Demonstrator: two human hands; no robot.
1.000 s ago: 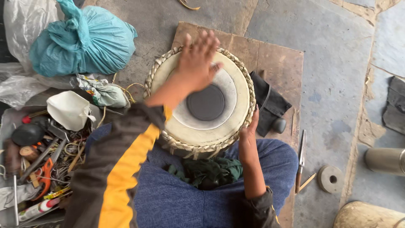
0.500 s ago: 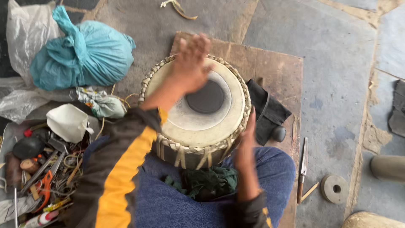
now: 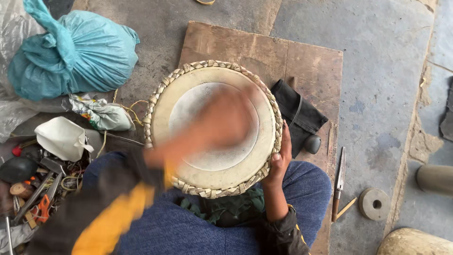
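Grey stone floor (image 3: 377,71), rough and patchy, with a worn wooden board (image 3: 306,61) laid on it, and that's where we're sitting. We've got the drum (image 3: 212,127) tilted between our knees, its far side over the near edge of the board. Round cream skin head, paler grainy circle in the middle, and a braided straw-coloured ring woven all round the rim.

Our right hand (image 3: 279,158) is cupped on the drum's right rim, fingers curled over the braid and gripping it, thumb up along the edge. Our left hand (image 3: 226,120) is over the middle of the drumhead but it's one big motion blur, so we can't tell if the fingers are spread or together, or whether it's actually touching the skin. Black sleeve with a yellow stripe (image 3: 108,222) on that arm, also smeared.

Just right of the drum, on the board, lies a folded black cloth (image 3: 297,113) with a small dark rounded knob (image 3: 312,144) beside it. Off the board's right edge: a thin metal tool with a wooden handle (image 3: 339,186) and a flat stone disc with a hole (image 3: 374,204). To the left on the floor, a knotted teal plastic bag (image 3: 80,54), a white plastic jug (image 3: 61,138) and a messy pile of hand tools (image 3: 33,193).
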